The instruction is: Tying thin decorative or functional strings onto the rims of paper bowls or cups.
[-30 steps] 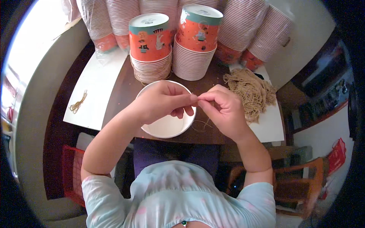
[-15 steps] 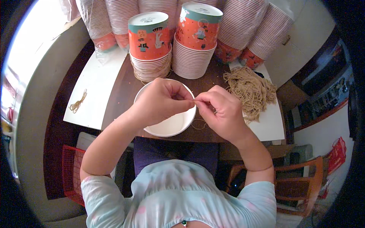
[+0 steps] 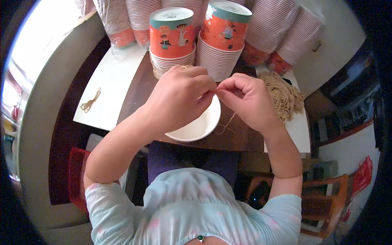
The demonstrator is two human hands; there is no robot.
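Observation:
My left hand (image 3: 181, 94) and my right hand (image 3: 249, 100) meet fingertip to fingertip above an open white paper bucket (image 3: 200, 127). Both are closed in a pinch on a thin tan string (image 3: 228, 124), whose lower part trails onto the table beside the bucket; the bit between the fingers is barely visible. The left hand and wrist cover much of the bucket's opening. Just beyond the hands stands a bucket stack (image 3: 172, 38) with orange and teal print, turned upside down, with string wound around its lower rims.
Beside it rises a second printed stack (image 3: 225, 30). Plastic-wrapped stacks (image 3: 271, 24) line the back. A heap of tan strings (image 3: 283, 98) lies at right, a small string bundle (image 3: 91, 101) at left on a white board. A red basket (image 3: 77, 175) stands low left, a wooden chair (image 3: 326, 200) low right.
Both hands have risen slightly away from me and stay joined at the fingertips. The whole view has shifted a little to the left. The trailing string has changed shape on the table.

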